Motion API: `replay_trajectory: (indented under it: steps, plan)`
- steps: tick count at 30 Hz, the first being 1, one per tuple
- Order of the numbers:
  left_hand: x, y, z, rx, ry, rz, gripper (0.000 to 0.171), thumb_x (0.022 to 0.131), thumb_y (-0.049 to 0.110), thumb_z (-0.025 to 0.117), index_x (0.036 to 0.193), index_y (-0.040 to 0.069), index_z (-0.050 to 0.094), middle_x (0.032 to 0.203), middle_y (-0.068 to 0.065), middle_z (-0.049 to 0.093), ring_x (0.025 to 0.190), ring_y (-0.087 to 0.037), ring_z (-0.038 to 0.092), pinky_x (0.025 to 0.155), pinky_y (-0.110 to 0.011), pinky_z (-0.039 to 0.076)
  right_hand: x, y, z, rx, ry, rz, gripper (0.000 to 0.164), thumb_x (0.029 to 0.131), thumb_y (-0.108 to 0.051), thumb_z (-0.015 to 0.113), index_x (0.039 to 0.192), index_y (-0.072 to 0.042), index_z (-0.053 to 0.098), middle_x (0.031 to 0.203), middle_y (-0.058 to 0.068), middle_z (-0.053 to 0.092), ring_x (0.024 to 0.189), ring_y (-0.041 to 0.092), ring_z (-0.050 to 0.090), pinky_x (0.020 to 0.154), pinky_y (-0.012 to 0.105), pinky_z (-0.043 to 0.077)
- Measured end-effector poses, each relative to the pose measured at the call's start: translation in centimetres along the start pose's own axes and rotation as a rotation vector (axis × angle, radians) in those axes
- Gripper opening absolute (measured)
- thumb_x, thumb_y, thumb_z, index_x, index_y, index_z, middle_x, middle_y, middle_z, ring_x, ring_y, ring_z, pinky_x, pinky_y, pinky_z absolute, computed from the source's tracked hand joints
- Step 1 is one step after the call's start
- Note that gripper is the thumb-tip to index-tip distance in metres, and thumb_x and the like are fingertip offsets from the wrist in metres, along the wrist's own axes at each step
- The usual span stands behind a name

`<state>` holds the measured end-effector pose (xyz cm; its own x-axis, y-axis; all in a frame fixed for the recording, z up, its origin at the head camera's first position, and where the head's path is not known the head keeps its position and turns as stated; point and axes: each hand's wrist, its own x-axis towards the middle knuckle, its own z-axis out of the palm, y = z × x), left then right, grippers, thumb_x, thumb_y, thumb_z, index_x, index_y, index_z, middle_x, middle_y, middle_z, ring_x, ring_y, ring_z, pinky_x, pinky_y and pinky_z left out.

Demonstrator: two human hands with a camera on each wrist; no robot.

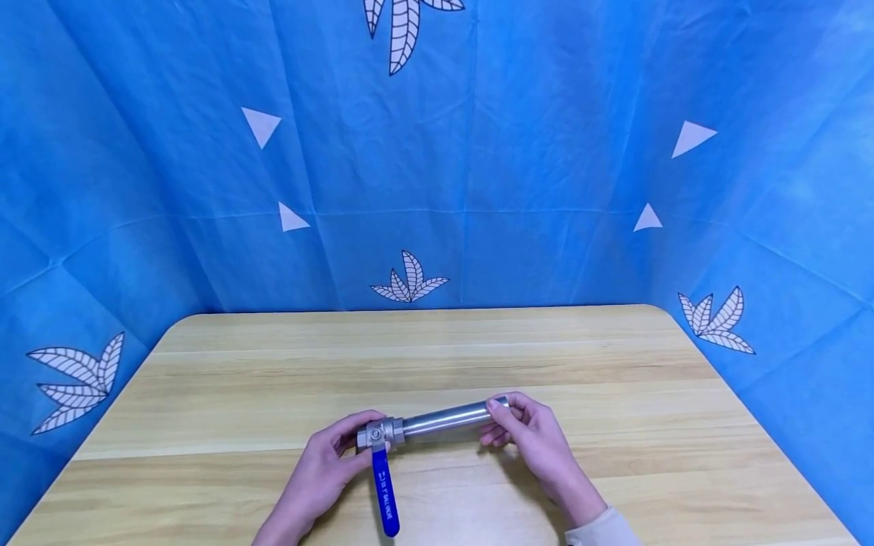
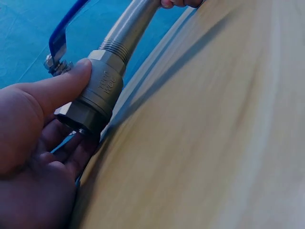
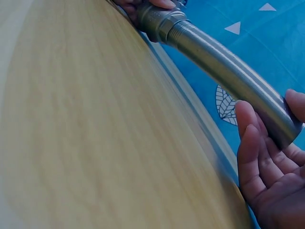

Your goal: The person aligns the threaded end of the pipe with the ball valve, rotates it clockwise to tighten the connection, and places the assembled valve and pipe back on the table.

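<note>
My left hand (image 1: 328, 466) grips a steel ball valve (image 1: 377, 434), thumb on the near side of its body and fingers behind. The valve's blue lever handle (image 1: 385, 493), lettered in white, points toward me. A smooth steel pipe (image 1: 447, 418) runs from the valve to the right; some of its thread (image 2: 114, 47) shows at the valve's collar. At the pipe's far end my right hand (image 1: 536, 436) pinches it between thumb and fingers. In the left wrist view the valve's free end shows an open hexagonal mouth (image 2: 81, 119). Valve and pipe are held just over the table.
A light wood-grain table (image 1: 437, 349) with rounded back corners lies under the hands. Blue cloth (image 1: 471, 167) with white leaves and triangles hangs behind it and along both sides.
</note>
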<state>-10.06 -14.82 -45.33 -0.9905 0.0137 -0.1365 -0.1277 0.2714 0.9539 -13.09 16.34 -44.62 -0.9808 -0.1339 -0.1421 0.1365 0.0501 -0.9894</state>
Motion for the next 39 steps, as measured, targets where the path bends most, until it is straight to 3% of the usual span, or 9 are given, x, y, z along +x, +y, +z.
replay_trajectory:
  steps: [6, 9, 13, 19, 22, 33, 39]
  plan:
    - [0.00, -0.05, 0.25, 0.019, 0.007, 0.002, 0.040, 0.090, 0.022, 0.088, 0.127, 0.030, 0.078, 0.133, 0.006, 0.075, 0.130, -0.019, 0.066, 0.117, -0.042, 0.049, 0.06, 0.00, -0.05, 0.008, 0.007, -0.007, 0.039, 0.105, -0.029, 0.070, 0.122, 0.006, 0.064, 0.099, 0.019, 0.078, 0.079, 0.020, 0.076, 0.078, 0.029, 0.065]
    - [-0.02, -0.04, 0.34, 0.034, 0.012, 0.012, 0.041, 0.090, 0.024, 0.088, 0.129, 0.031, 0.077, 0.135, 0.006, 0.074, 0.131, -0.019, 0.066, 0.114, -0.033, 0.050, 0.08, 0.03, 0.03, 0.011, 0.018, -0.004, 0.038, 0.105, -0.028, 0.070, 0.121, 0.006, 0.064, 0.098, 0.019, 0.078, 0.078, 0.020, 0.075, 0.077, 0.029, 0.065]
    - [-0.01, -0.08, 0.34, 0.052, 0.000, 0.042, 0.044, 0.093, 0.013, 0.083, 0.132, 0.031, 0.076, 0.138, 0.005, 0.073, 0.135, -0.024, 0.065, 0.111, -0.025, 0.051, 0.12, 0.07, 0.14, -0.004, 0.036, -0.006, 0.036, 0.105, -0.028, 0.071, 0.122, 0.004, 0.065, 0.097, 0.019, 0.078, 0.075, 0.021, 0.076, 0.075, 0.030, 0.065]
    - [-0.09, -0.07, 0.29, 0.073, -0.022, 0.028, 0.045, 0.096, 0.006, 0.077, 0.130, 0.036, 0.076, 0.142, 0.005, 0.072, 0.143, -0.030, 0.060, 0.122, -0.054, 0.048, 0.14, 0.19, -0.07, -0.013, -0.003, -0.023, 0.039, 0.106, -0.027, 0.069, 0.128, 0.004, 0.063, 0.100, 0.021, 0.079, 0.079, 0.023, 0.079, 0.076, 0.031, 0.066]
    - [-0.13, -0.03, 0.28, 0.085, -0.024, 0.013, 0.044, 0.097, 0.009, 0.077, 0.130, 0.038, 0.076, 0.144, 0.006, 0.071, 0.144, -0.031, 0.060, 0.122, -0.059, 0.047, 0.17, 0.32, -0.25, 0.003, -0.029, -0.021, 0.040, 0.107, -0.028, 0.067, 0.129, 0.005, 0.062, 0.102, 0.021, 0.079, 0.081, 0.023, 0.079, 0.078, 0.031, 0.066]
    - [-0.12, 0.10, 0.52, 0.133, 0.004, 0.017, 0.045, 0.096, 0.011, 0.080, 0.132, 0.037, 0.075, 0.142, 0.004, 0.072, 0.139, -0.029, 0.063, 0.119, -0.055, 0.051, 0.19, 0.45, -0.34, 0.052, -0.041, -0.009, 0.044, 0.110, -0.030, 0.063, 0.132, 0.008, 0.059, 0.107, 0.023, 0.078, 0.086, 0.024, 0.080, 0.081, 0.031, 0.067]
    - [-0.09, 0.20, 0.62, 0.154, 0.007, 0.048, 0.057, 0.086, 0.011, 0.090, 0.135, 0.035, 0.074, 0.138, 0.008, 0.072, 0.134, -0.023, 0.065, 0.119, -0.048, 0.052, 0.20, 0.43, -0.20, 0.066, -0.041, -0.005, 0.044, 0.110, -0.030, 0.062, 0.132, 0.008, 0.059, 0.107, 0.024, 0.078, 0.087, 0.024, 0.080, 0.081, 0.031, 0.067]
